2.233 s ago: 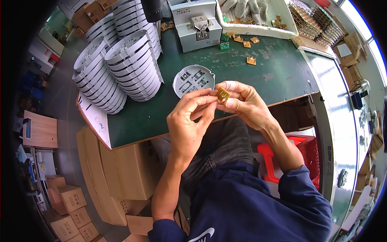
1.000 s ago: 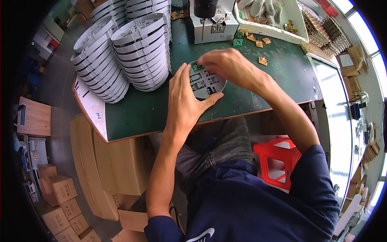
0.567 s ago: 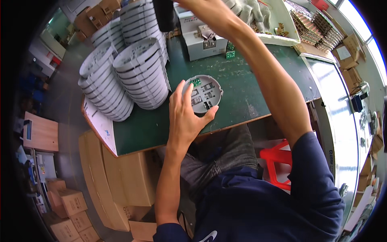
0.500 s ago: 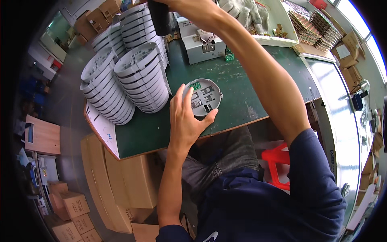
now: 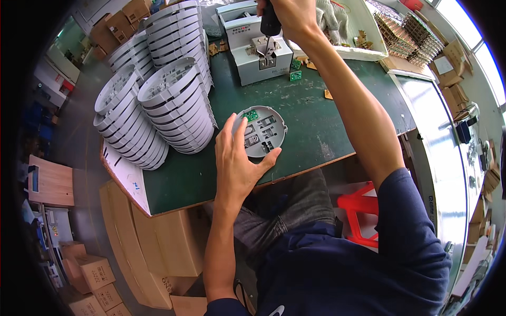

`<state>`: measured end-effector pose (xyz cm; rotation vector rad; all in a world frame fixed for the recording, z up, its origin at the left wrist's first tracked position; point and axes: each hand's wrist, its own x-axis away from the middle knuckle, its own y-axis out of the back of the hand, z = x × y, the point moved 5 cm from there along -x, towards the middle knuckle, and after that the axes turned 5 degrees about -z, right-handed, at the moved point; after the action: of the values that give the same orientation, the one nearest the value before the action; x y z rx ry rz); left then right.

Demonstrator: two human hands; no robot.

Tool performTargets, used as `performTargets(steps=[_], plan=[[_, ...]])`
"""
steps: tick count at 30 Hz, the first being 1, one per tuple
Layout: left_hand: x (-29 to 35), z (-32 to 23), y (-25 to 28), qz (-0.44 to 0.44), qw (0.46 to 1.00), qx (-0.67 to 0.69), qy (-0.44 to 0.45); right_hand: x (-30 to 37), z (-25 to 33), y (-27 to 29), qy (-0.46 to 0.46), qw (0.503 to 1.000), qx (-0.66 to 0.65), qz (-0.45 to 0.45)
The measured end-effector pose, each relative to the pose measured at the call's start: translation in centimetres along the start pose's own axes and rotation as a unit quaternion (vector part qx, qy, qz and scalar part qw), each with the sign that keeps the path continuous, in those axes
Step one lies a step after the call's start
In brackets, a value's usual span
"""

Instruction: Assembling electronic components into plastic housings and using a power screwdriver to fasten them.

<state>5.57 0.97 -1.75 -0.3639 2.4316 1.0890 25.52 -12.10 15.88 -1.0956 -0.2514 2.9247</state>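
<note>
A round grey plastic housing lies on the green tabletop, its inside facing up. My left hand grips its near left rim between thumb and fingers. Inside, close to my fingertips, sits a small green circuit board. My right hand, at the far side of the table, is closed round a black electric screwdriver held upright. Its thin bit points down at the metal front of a grey box-shaped screw feeder; whether a screw is on the tip cannot be made out.
Tall stacks of grey housings stand to the left. Loose green boards lie beside the feeder. At the back is a pale tray with gloves, and metal racks are further right. A red stool stands below the table edge.
My right hand has brought the screwdriver to the right, down to the feeder's front. My left hand still holds the housing. The whole view has shifted slightly.
</note>
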Motion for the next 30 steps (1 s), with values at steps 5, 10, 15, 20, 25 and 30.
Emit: performTargets(steps=[5, 10, 15, 20, 25, 30], plan=[[0.0, -0.3, -0.1, 0.005, 1.000, 0.001, 0.003, -0.1, -0.5, -0.3, 0.038, 0.999, 0.038, -0.001], [0.2, 0.1, -0.3, 0.004, 1.000, -0.005, 0.004, 2.1, 0.2, -0.2, -0.045, 0.997, 0.017, 0.052], [0.1, -0.2, -0.1, 0.006, 1.000, -0.012, -0.003, 7.3, 3.1, -1.0, -0.003, 0.995, -0.061, 0.084], [-0.1, -0.1, -0.2, 0.006, 1.000, -0.018, -0.009, 9.5, 2.2, -2.1, -0.123, 0.981, -0.117, 0.096], [0.0, -0.2, -0.2, 0.006, 1.000, -0.023, -0.013, 9.7, 1.3, -2.4, -0.132, 0.982, -0.086, 0.104], [0.1, -0.1, -0.3, 0.003, 1.000, -0.020, -0.015, 10.1, 1.8, -2.8, -0.140, 0.984, -0.067, 0.089]])
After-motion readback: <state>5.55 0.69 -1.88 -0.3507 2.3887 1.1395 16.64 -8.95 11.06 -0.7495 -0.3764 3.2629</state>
